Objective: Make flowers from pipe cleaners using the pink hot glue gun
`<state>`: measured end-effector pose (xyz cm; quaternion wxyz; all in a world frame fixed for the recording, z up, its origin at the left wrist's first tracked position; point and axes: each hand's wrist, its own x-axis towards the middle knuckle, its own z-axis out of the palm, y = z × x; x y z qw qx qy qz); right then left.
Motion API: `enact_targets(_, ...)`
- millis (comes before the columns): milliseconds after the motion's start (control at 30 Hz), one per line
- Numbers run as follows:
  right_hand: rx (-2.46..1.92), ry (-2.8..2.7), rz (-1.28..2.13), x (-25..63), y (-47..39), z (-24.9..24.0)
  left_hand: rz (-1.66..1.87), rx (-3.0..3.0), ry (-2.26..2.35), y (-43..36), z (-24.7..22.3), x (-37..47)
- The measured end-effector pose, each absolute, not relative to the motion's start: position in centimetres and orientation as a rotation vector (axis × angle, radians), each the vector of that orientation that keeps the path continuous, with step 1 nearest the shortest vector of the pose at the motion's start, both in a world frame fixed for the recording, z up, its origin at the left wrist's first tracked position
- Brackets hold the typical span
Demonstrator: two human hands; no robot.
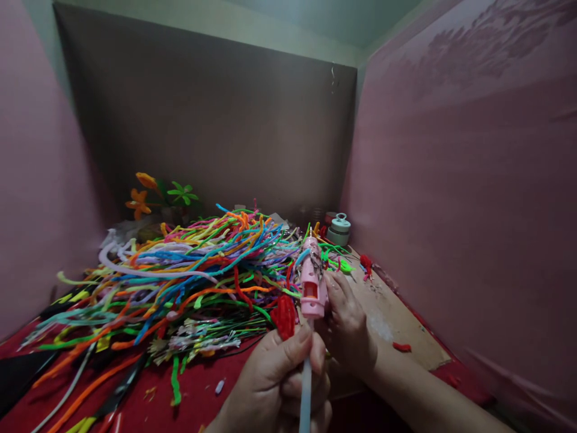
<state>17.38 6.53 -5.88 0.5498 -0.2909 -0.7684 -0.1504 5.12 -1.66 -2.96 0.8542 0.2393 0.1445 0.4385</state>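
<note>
A pink glue gun (312, 294) points away, its metal tip up and a pale glue stick (305, 391) coming out of its rear. My right hand (349, 325) is wrapped round the gun's right side. Below the gun, my left hand (288, 379) is closed round the glue stick. A red fuzzy piece (283, 316) stands up from the left hand, at the thumb and forefinger, left of the gun; how its lower end is held is hidden.
Many coloured pipe cleaners (202, 258) heap up at the left. A brown board (406, 325) lies at the right, with a red scrap (401, 347). Behind stand a pale green container (339, 230) and an orange flower (138, 203). Pink walls flank both sides.
</note>
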Motion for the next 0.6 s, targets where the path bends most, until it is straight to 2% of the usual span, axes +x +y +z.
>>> enact_targets(333, -0.695, -1.809, -0.369, 17.0, 6.2, -5.4, 0.917, 0.405, 0.293, -1.8, -2.1, 5.1)
enact_targets(600, -0.701, -1.818, -0.409, 17.2, 6.1, -5.5, 1.011, 0.601, 0.301, -1.3, -3.5, 5.3)
